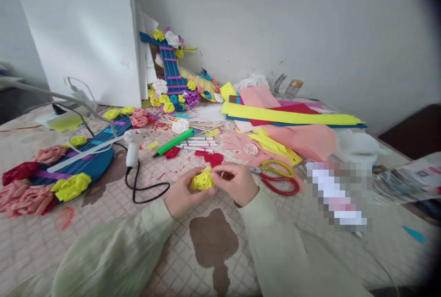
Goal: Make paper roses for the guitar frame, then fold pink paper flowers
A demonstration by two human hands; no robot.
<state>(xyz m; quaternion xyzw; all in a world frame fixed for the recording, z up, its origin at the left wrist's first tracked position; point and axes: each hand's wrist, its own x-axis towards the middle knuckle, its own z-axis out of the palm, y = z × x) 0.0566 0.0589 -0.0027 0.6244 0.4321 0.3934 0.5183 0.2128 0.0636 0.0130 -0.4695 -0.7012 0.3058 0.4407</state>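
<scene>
Pale green sleeves (113, 251) came in from the near edge of the table (34, 242), one on each side of a brown stain (213, 239) on the checked cloth. Just beyond the stain, about the middle of the table, the two hands met around a yellow paper flower (202, 180). The left hand (181, 196) held the flower from the left and from below, with its fingers curled closed around it. The right hand (237, 182) pinched the right side of the flower between the thumb and the fingertips. The flower was a little above the cloth; I cannot tell if it touched the cloth.

Scissors (279, 177) with red and yellow handles lay just beside the right hand, toward the right edge. A white glue gun (132, 147) lay near the left hand, and its black cord (148, 189) made a loop on the cloth. Behind the hands lay red paper scraps (213, 158), a green marker (174, 142) and some white pens (200, 143). A blue paper guitar (86, 159) with pink, red and yellow flowers lay near the left edge. A second blue guitar (170, 65) leaned upright at the far edge, against the wall. Long sheets of coloured paper (289, 115) were piled toward the far right corner.
</scene>
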